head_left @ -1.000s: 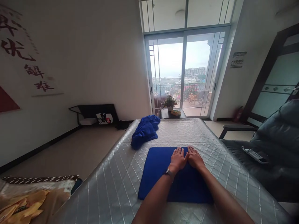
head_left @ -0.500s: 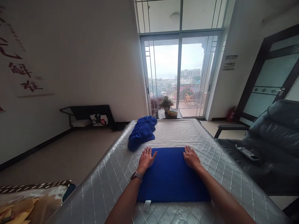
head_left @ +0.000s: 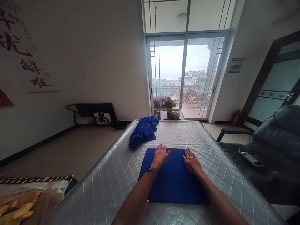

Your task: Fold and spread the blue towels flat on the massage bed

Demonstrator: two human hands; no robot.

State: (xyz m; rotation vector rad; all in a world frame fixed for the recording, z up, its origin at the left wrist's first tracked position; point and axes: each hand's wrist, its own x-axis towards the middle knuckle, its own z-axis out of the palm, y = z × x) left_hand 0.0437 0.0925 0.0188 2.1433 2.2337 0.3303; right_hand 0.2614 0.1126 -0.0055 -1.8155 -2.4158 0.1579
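Observation:
A blue cloth (head_left: 177, 184), folded into a flat rectangle, lies on a table with a silver quilted cover (head_left: 110, 175). My left hand (head_left: 161, 154) rests palm down on its far part, left of the middle, with fingers stretched out and a watch on the wrist. At the far right corner my right hand (head_left: 192, 161) lies flat on the fabric, fingers extended. Neither hand grips anything. Beyond the left hand, a crumpled blue cloth (head_left: 143, 132) sits near the far left edge of the cover.
A dark armchair (head_left: 276, 150) with a remote-like device (head_left: 250, 157) on it stands at the right. Behind the far edge are a potted plant (head_left: 169, 104) and a sliding glass door (head_left: 187, 78). Patterned fabric (head_left: 35, 184) shows at lower left.
My left hand has slid right, from the left edge of the folded cloth inward across it. My right hand has stayed at its corner. The view has turned slightly left.

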